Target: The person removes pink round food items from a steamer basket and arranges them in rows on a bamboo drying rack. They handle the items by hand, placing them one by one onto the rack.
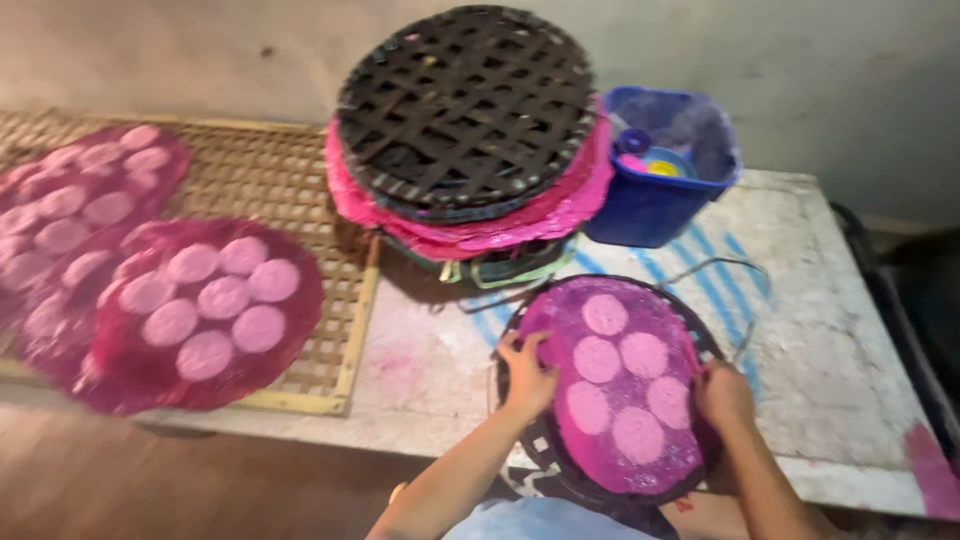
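the pink sheet point(625, 385) of pale discs lies on a round woven tray point(520, 330) at the bench's point(830, 340) near edge. left hand point(525, 375) and right hand point(722, 395) pinch opposite rims; it looks thin, limp and tearable, best lifted by both edges.

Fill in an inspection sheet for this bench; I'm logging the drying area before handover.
Surface: pale table, stained pink, blue streaks.
Job's things: pink sheet with lighter discs on a dark woven tray.
Clutter: stack of trays and pink sheets; blue bucket; more sheets on a bamboo rack.
Grips: left hand and right hand each hold a sheet edge.
Cables: thin cord by the bucket.
Surroundings: plain wall.
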